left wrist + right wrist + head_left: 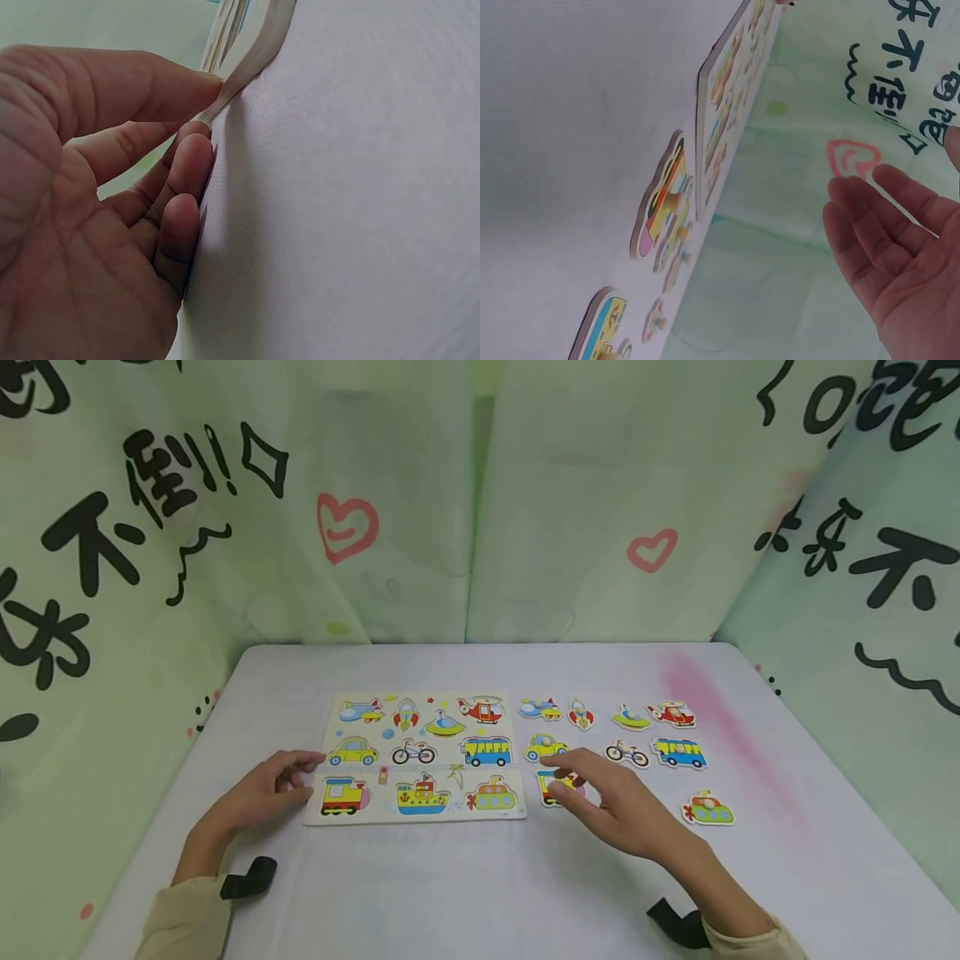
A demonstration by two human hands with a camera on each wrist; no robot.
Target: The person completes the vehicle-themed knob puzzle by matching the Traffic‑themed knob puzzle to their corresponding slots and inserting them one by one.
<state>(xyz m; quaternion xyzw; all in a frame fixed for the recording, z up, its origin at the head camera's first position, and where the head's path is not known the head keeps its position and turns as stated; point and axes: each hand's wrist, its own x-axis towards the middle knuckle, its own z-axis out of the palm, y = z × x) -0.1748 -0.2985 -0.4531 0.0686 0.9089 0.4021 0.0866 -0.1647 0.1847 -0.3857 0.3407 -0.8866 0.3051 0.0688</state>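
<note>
A wooden vehicle puzzle board (375, 770) lies flat in front of me, showing printed pictures of vehicles. My left hand (266, 792) pinches its left edge between thumb and index finger; the other fingers are curled close to the tabletop in the left wrist view. My right hand (618, 806) hovers palm down over the loose pieces, fingers loosely bent and holding nothing. Below its fingertips lies the train piece (547, 791), partly covered in the head view. The ship piece (604, 330) shows in the right wrist view but is hidden beneath this hand from above.
Right of the board lie the loose plane (541, 709), rocket (581, 714), flying saucer (631, 718), helicopter (672, 714), car (543, 747), bicycle (627, 753), bus (679, 752) and submarine (707, 809). Green patterned curtains (420, 527) border the white table (420, 893).
</note>
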